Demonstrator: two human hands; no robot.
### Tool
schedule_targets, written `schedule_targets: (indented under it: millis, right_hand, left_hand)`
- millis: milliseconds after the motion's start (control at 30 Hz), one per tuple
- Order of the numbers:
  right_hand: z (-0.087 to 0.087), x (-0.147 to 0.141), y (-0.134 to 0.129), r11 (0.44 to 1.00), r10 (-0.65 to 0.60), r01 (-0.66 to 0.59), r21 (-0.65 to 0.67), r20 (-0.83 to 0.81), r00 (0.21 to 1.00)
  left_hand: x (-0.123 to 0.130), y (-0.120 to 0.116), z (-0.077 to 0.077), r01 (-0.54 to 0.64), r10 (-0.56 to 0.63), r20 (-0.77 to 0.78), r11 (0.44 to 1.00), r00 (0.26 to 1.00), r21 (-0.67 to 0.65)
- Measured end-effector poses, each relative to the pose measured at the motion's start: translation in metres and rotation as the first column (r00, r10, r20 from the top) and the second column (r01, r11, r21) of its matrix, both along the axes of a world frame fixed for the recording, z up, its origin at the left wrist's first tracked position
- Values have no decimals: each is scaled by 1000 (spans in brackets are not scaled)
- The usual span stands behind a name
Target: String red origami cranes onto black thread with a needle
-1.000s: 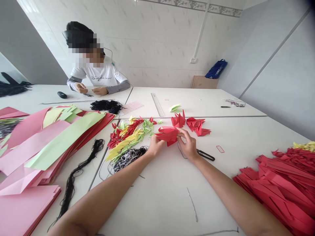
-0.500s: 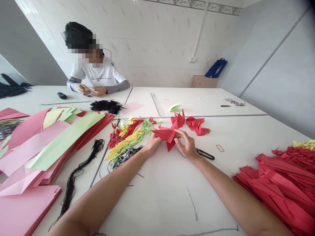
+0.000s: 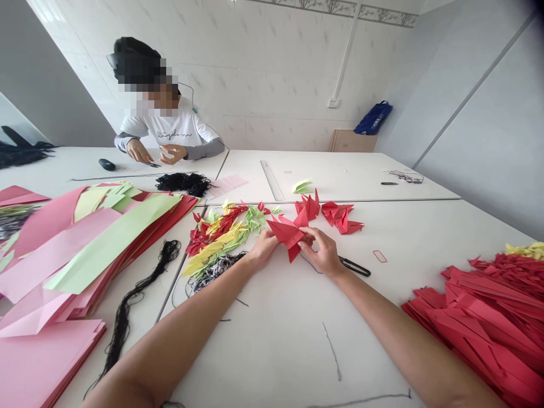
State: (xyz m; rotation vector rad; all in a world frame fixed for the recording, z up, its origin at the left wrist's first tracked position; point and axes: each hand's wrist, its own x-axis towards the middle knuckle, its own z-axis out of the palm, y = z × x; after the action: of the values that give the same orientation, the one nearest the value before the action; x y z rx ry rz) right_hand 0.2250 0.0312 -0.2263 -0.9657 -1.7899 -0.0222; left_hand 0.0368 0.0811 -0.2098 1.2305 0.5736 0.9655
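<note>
My left hand [image 3: 263,248] and my right hand [image 3: 322,252] both pinch a folded red paper crane [image 3: 287,233] between them, just above the white table [image 3: 272,351]. Its pointed parts stick out to the left and downward. Next to my right hand lie black-handled scissors [image 3: 355,266]. A heap of folded red paper pieces [image 3: 309,207] sits just beyond the held crane, with a second red heap [image 3: 341,218] to its right. Nearest my left hand is a mixed pile of red, yellow and green paper cranes [image 3: 219,238].
A tangle of black thread [image 3: 215,272] lies near my left wrist. Stacked pink and green paper [image 3: 55,362] fills the left, and cut red paper strips [image 3: 476,323] the right. A metal ruler [image 3: 271,180] lies farther on. A co-worker [image 3: 170,136] sits across the table.
The red crane has turned in my hands, with its point now tilted up and to the left. My hands have drawn closer together. The co-worker's hands have moved apart.
</note>
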Motion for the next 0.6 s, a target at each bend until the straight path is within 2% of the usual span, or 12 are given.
schedule_targets:
  millis: [400,600]
  right_hand:
    - [0,1,0,999,8,-11,41,77,997]
    - [4,1,0,996,-11,-3,87,157,988]
  left_hand:
    - [0,-2,5,-4,2,-49,999,999,-38]
    - [0,-5,7,-22,28,-75,997,997,80]
